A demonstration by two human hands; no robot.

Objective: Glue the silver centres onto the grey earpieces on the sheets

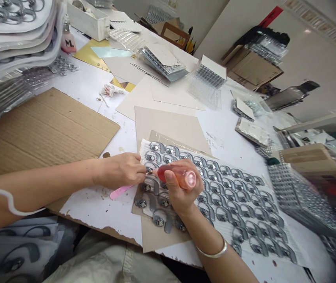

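Note:
My right hand (184, 192) is wrapped round a pink squeeze bottle (176, 175), its base towards me and its narrow nozzle pointing left. My left hand (128, 169) is closed in a pinch close to the nozzle tip. A pink flat stick (122, 192) sticks out below its fingers; what its far end touches is hidden. Under both hands spreads a sheet of grey curved pieces (223, 192), each with a shiny round stone-like part, in slanting rows. Fingers and bottle cover some of the pieces at the sheet's left side.
Brown cardboard (47, 129) lies at left, below stacked sheets of pieces (15, 43). A small bottle marked M. (68, 39) stands near a white box (90, 19). Beige card (168, 122) reaches under the sheet. Packs of clear plastic (297, 196) line the right side.

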